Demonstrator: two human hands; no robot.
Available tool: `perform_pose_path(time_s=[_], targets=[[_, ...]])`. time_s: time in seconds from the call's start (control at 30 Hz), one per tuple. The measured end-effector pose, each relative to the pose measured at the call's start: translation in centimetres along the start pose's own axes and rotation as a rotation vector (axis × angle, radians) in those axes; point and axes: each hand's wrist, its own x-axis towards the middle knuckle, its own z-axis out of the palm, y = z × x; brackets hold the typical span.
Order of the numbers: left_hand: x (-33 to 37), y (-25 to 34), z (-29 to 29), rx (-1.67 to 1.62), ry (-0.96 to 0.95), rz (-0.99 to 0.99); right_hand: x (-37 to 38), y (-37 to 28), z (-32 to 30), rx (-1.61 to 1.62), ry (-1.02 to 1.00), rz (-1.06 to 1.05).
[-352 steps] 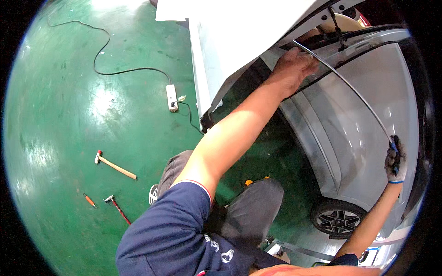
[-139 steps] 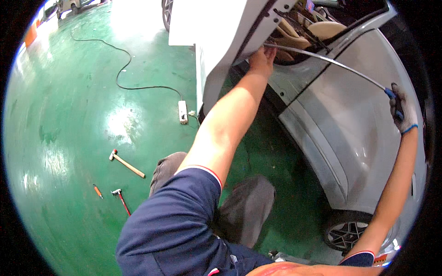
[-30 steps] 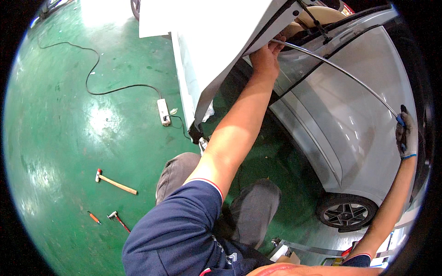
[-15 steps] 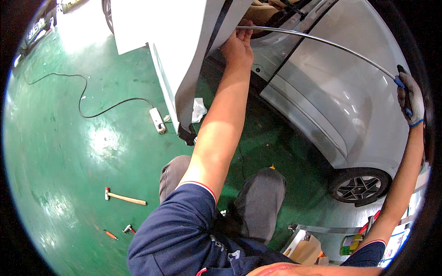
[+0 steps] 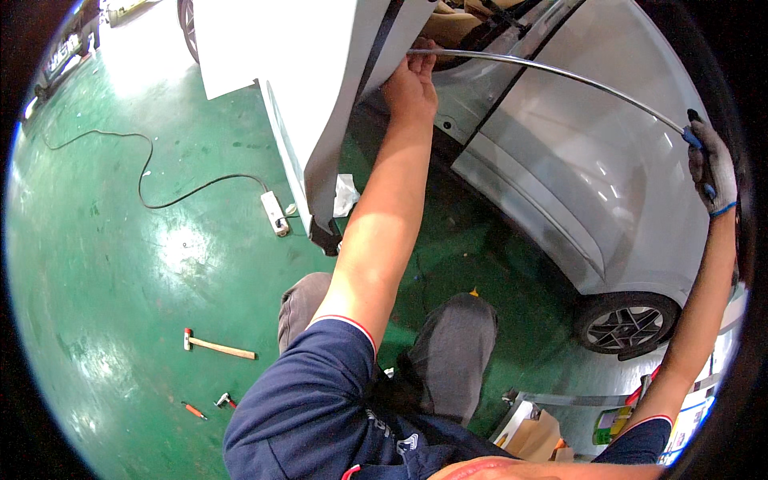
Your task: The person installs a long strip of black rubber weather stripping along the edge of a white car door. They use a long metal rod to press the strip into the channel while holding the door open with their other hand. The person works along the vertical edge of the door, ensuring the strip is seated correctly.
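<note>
A long, slim metal rod with a blue handle spans from the open car door to the far right. My right hand, in a white and dark work glove with a blue cuff, is wrapped round the handle. Bare, my left hand holds the rod near its other end, close against the inner edge of the white car door. The rod's tip is hidden by the door. Behind the rod lies the silver-grey side of the car.
A rear wheel stands at lower right, near a cardboard box. On the green floor lie a hammer, an orange-handled tool, another small tool and a white power strip with a black cord. White paper lies by the door.
The rod's left end and my left hand have shifted slightly down. My right hand has moved slightly up and left, still on the handle.
</note>
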Motion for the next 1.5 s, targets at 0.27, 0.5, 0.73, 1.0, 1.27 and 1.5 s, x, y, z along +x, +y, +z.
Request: perform_pose_path(time_s=[0.27, 0.5, 0.73, 1.0, 1.27, 1.5], targets=[[1.0, -0.1, -1.2, -0.024, 0.056, -0.01, 0.9, 0.0, 1.7, -0.005, 0.042, 0.142], [1.1, 0.0, -1.4, -0.033, -0.021, 0.0, 1.6, -0.4, 0.9, 0.076, -0.011, 0.137], [1.6, -0.3, -2.3, -0.063, -0.019, -0.008, -0.7, 0.8, 4.1, 0.048, 0.034, 0.029], [1.1, 0.0, -1.0, -0.094, -0.01, 0.001, 1.3, 0.2, 1.8, 0.033, 0.012, 0.109], [1.3, -0.3, -1.5, -0.078, 0.015, 0.026, 1.3, 1.0, 1.4, 0.014, 0.027, 0.14], [1.2, -0.2, -1.5, -0.053, -0.033, 0.033, 0.0, 1.1, 2.7, 0.092, 0.098, 0.087]])
